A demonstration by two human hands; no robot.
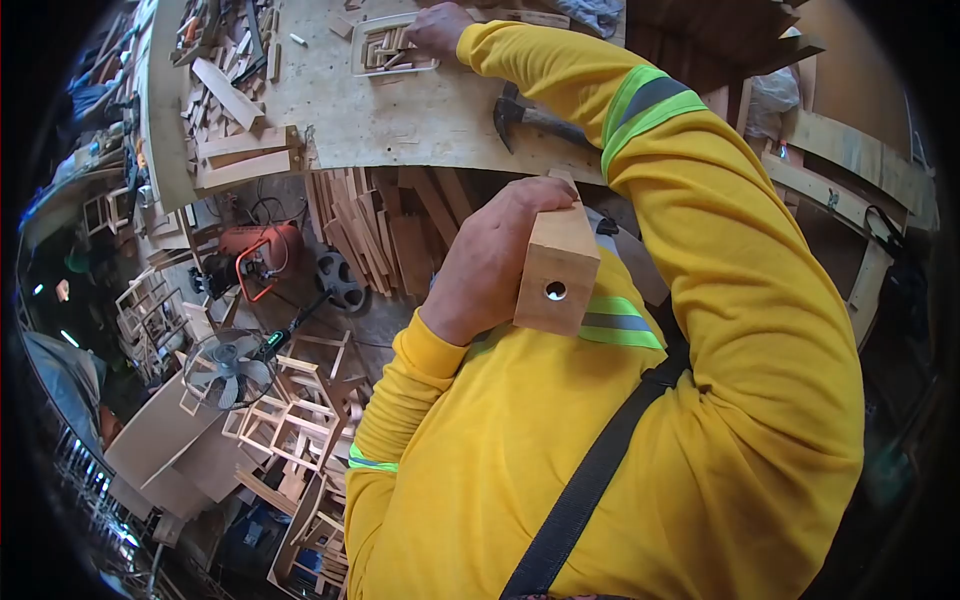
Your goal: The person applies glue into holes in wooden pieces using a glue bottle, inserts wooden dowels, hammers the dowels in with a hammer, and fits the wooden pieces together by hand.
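Note:
My left hand (490, 262) is wrapped round a wooden block (558, 268) in front of my chest. A round hole shows in the end of the block that faces me. My right hand (440, 32) reaches over the workbench to the right end of a shallow white tray (366, 70) that holds several short wooden pieces (385, 47). The fingers of my right hand are bent down at the pieces, and whether they grip one is hidden. A claw hammer (530, 118) lies on the bench between the tray and the block.
Wood offcuts (250, 150) lie on the left of the workbench (380, 125). Planks (360, 235) lean under its front edge. A red compressor (262, 250), a fan (228, 370) and wooden frames (290, 415) stand on the floor at the left.

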